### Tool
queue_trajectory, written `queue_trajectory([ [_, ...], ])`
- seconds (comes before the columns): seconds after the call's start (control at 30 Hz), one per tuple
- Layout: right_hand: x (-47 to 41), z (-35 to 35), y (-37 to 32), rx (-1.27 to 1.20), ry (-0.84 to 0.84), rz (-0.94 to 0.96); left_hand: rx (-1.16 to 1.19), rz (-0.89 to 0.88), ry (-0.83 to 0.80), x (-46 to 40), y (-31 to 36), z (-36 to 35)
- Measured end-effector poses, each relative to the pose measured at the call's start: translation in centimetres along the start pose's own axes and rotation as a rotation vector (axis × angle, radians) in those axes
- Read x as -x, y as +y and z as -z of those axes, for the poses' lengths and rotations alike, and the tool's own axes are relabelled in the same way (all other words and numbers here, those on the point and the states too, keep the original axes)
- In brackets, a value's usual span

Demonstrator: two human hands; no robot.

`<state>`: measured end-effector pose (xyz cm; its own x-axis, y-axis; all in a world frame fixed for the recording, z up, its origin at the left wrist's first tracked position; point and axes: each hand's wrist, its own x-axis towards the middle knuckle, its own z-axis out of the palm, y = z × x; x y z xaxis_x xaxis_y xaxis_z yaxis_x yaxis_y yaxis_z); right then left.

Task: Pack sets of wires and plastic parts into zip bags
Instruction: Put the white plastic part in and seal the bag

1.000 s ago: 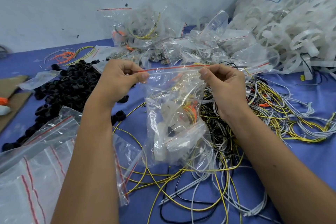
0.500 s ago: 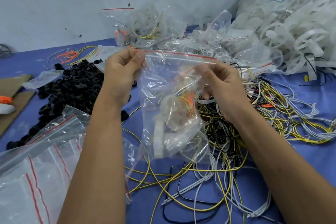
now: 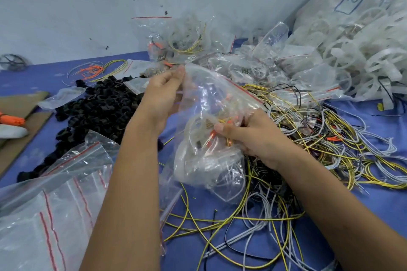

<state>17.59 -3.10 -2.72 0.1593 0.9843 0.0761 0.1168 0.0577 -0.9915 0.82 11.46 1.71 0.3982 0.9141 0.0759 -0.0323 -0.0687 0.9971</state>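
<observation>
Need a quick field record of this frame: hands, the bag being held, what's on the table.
left hand: pinches the top corner of the zip bag
right hand: grips the zip bag at its middle
zip bag: clear, red zip line, holds wires and white plastic parts, tilted
loose wires: yellow, grey and black tangle, right of the bag
black plastic rings: pile left of the left hand
empty zip bags: stack at lower left
packed bags: heap by the wall
</observation>
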Motion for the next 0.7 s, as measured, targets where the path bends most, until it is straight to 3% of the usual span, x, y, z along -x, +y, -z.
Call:
queue_trajectory([
  [0.1,-1.5,-0.1,-0.8,-0.203,0.152,-0.099,-0.216,0.313,-0.104,0.0,-0.7,2.3],
  [0.17,-3.5,-0.2,-2.0,-0.323,0.243,-0.111,-0.110,0.386,-0.056,0.1,-1.0,2.7],
  [0.33,-13.3,0.1,-7.5,-0.495,0.341,-0.088,0.088,0.280,0.293,-0.9,-0.6,0.6],
  [0.43,-18.3,0.5,-10.4,-0.918,0.263,-0.041,0.045,0.241,0.286,-1.1,-0.7,-0.8],
  [0.47,-19.0,0.4,-10.6,-0.943,0.226,-0.050,0.039,0.241,0.269,-0.9,-0.8,-1.2],
  [0.53,-19.6,0.5,-9.4,-0.717,0.231,-0.112,0.020,0.231,0.240,-0.7,-1.2,-1.9],
  [0.7,-16.5,2.2,-4.0,0.232,0.483,-0.104,-0.145,0.153,0.142,-0.5,-2.0,-3.9],
])
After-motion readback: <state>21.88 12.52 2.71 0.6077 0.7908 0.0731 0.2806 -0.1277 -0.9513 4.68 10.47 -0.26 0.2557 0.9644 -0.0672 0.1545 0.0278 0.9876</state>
